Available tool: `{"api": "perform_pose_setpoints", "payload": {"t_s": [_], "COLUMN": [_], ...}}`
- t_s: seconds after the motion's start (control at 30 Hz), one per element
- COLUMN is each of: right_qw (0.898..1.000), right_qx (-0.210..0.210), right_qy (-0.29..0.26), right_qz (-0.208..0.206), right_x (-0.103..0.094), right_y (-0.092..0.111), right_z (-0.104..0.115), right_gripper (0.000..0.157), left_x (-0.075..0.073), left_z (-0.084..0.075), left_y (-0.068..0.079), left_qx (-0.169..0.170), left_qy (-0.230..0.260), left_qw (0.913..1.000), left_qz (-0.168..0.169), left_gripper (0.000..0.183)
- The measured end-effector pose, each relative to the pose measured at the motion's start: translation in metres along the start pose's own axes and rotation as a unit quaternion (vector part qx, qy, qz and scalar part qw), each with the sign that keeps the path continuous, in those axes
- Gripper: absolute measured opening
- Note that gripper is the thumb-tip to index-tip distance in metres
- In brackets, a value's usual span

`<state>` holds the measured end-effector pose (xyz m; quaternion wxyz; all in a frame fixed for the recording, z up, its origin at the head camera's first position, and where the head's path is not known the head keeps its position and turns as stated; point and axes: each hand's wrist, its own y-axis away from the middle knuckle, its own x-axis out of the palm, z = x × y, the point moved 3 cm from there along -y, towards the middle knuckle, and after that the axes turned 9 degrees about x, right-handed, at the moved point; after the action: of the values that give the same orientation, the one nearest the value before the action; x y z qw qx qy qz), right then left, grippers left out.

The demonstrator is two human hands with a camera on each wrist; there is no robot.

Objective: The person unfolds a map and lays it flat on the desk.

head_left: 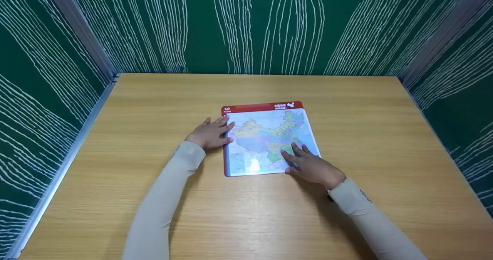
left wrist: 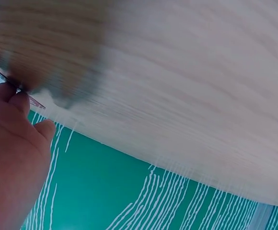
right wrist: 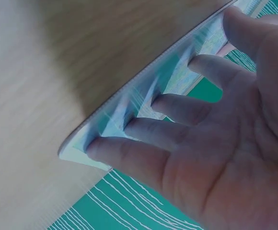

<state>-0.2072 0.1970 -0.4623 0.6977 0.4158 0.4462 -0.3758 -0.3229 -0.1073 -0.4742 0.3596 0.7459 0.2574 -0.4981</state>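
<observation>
A flat map sheet [head_left: 262,136] with a red top border and a coloured map of China lies on the table, tilted slightly. My left hand [head_left: 211,134] lies across its left edge, fingers spread and fingertips on the map. At the lower right corner, my right hand [head_left: 314,168] rests spread fingertips on the glossy surface. The right wrist view shows the right hand [right wrist: 215,129] with separated fingers touching the shiny map sheet [right wrist: 105,127]. Only part of the left hand [left wrist: 14,148] shows in the left wrist view, at the sheet's edge.
The wooden table [head_left: 154,98] surrounds the sheet on every side. Green walls [head_left: 200,29] with white wavy lines stand behind and at both sides, joined by grey posts [head_left: 79,25]. A bright light reflection sits on the map's lower part.
</observation>
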Motion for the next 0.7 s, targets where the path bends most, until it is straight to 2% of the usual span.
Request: {"api": "perform_pose_setpoints", "payload": {"t_s": [0.33,0.7], "right_qw": [0.999,0.998], "right_qx": [0.024,0.020], "right_qy": [-0.019,-0.047], "right_qz": [0.018,0.036], "right_x": [-0.001,-0.008], "right_y": [-0.006,-0.013], "right_z": [-0.010,-0.022], "right_gripper": [0.062,0.061], "left_x": [0.001,0.005], "left_z": [-0.001,-0.005], "left_y": [0.004,0.010], "left_qx": [0.011,0.014], "left_qy": [-0.024,-0.018], "left_qw": [0.9996,0.9997], "left_qz": [0.004,0.003], "left_gripper": [0.074,0.078]}}
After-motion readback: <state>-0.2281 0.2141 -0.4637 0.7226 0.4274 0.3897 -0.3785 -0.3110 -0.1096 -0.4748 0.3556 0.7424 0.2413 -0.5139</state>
